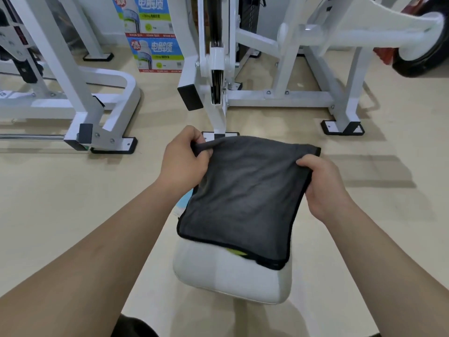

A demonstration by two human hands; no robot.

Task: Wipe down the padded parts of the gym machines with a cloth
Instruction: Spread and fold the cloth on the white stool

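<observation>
Both hands grip the cloth [245, 195] above the seat pad [226, 276], the left hand [183, 161] pinching its far corner, the right hand [323, 188] its side edge; it looks light, limp, best held bunched.

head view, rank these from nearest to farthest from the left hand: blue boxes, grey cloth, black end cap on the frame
1. grey cloth: pinched in the left hand at its top left corner.
2. black end cap: on the white frame, just ahead of the hand.
3. blue boxes: stacked farthest back, slightly left.
</observation>
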